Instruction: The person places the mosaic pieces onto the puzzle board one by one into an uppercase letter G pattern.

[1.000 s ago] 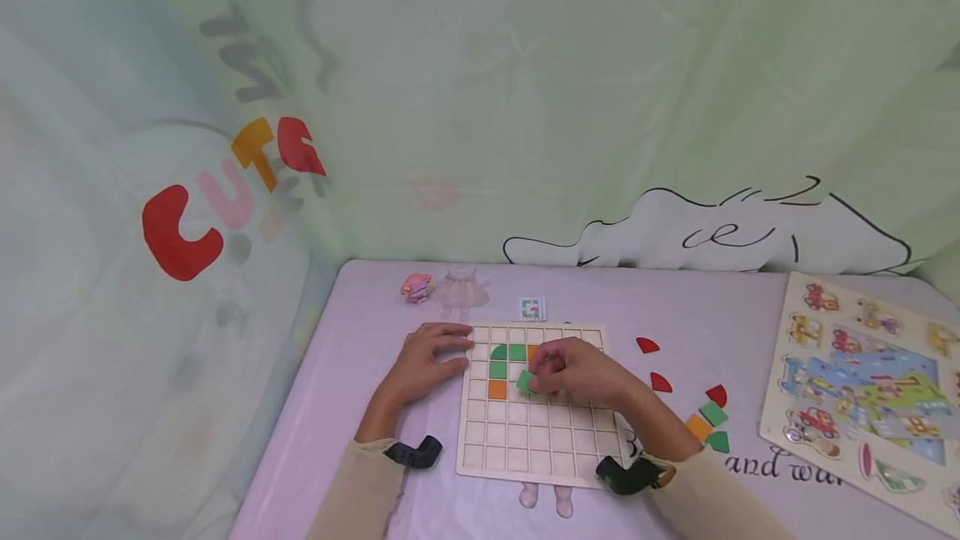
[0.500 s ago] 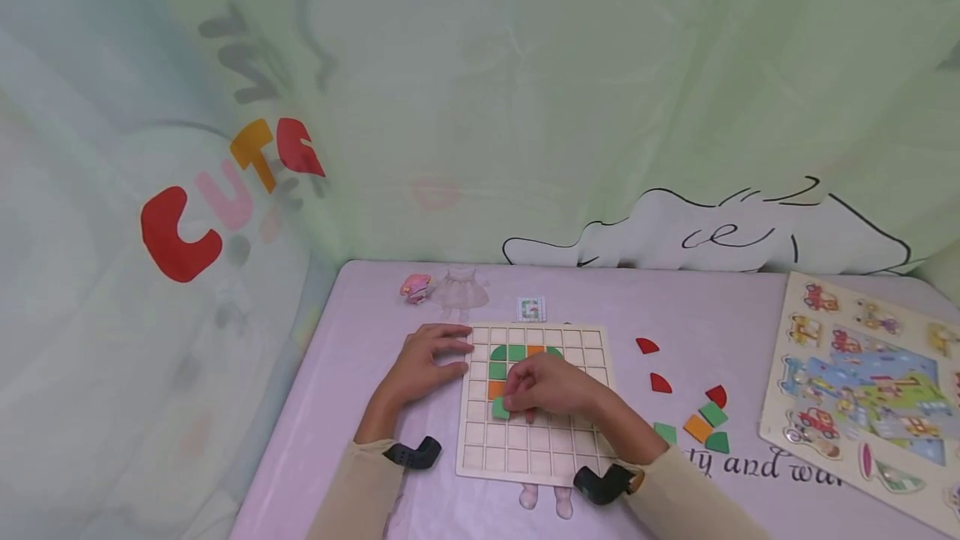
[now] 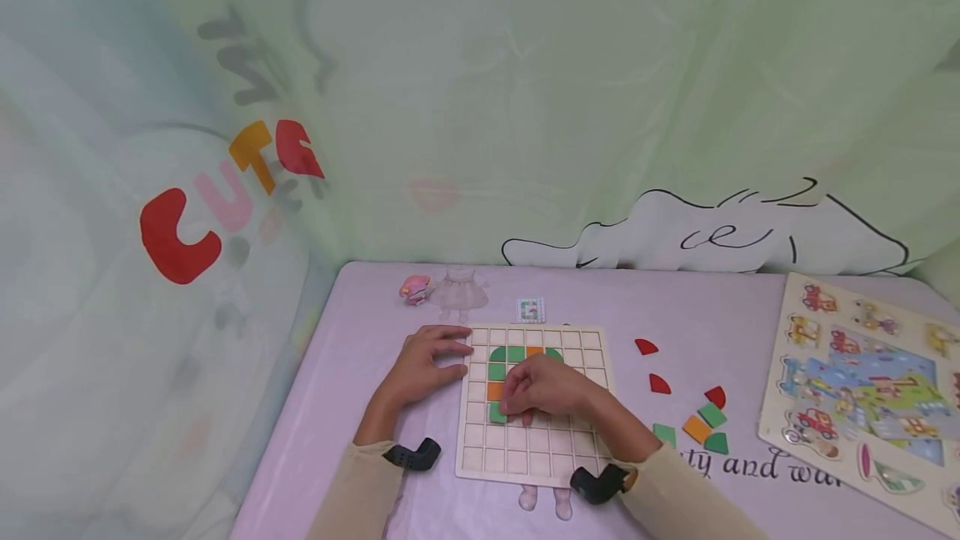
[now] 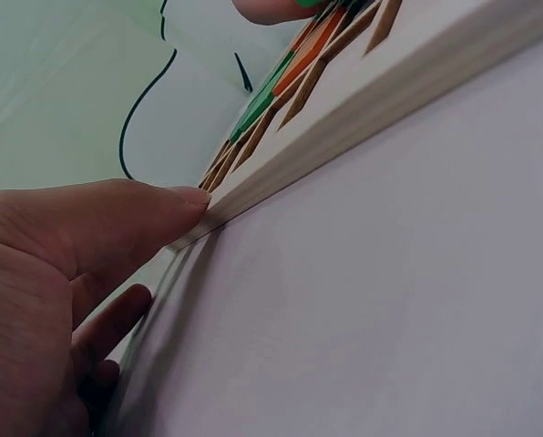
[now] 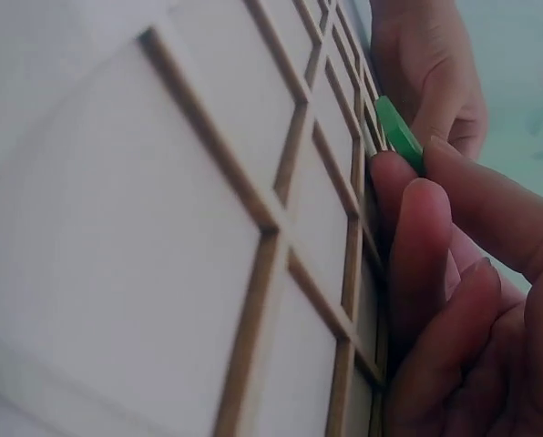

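A wooden grid board (image 3: 517,461) lies on the table with green and orange tiles in its upper left cells. My right hand (image 3: 551,386) pinches a green tile (image 3: 498,413) between thumb and fingertips, low over a cell just below an orange tile (image 3: 495,391). In the right wrist view the green tile (image 5: 399,135) is tilted, one edge close to the grid. My left hand (image 3: 427,365) rests at the board's left edge with its fingers extended; in the left wrist view the thumb (image 4: 176,205) touches the board's side. Part of the tile pattern is hidden behind my right hand.
Right of the board lie red quarter-circle tiles (image 3: 660,384), an orange square (image 3: 697,428) and green pieces (image 3: 664,434). A small pattern card (image 3: 531,310) and a pink figurine (image 3: 415,289) stand behind it. A picture puzzle board (image 3: 832,357) occupies the far right.
My right hand has moved left and toward me across the board with the green tile, and then lowered it to the cell under the orange tile. My left hand has stayed put.
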Tool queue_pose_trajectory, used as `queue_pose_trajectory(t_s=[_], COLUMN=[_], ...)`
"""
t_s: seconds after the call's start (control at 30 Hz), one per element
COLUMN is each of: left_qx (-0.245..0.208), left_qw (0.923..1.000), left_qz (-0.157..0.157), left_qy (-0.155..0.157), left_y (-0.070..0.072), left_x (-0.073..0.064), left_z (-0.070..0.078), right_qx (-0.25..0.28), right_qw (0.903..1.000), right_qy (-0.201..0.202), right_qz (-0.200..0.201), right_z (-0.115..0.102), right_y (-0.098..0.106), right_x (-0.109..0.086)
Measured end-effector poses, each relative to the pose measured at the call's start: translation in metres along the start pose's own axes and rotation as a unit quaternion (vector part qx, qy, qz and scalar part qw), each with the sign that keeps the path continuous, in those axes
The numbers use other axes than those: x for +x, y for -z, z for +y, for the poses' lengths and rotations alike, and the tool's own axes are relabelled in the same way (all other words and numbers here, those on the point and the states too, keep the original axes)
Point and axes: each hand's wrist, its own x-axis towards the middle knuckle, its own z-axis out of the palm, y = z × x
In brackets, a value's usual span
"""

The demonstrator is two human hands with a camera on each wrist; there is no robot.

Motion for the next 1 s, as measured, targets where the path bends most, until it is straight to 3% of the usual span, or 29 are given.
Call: queue_pose_trajectory(t_s=[0.67,1.0], left_qx=[0.001,-0.003], left_qw=[1.0,1.0], left_qz=[0.0,-0.001], left_qy=[0.003,0.007], left_y=[-0.0013,-0.0007], left_x=[0.0008,0.0007], left_z=[-0.001,0.0019], right_qx=[-0.01,-0.023], right_qw=[0.9999,0.9993], right_qy=[0.004,0.002], right_qz=[0.006,0.029], right_z=[0.0004,0.001], right_y=[-0.0035,-0.0066], right_x=[0.0004,0.0005])
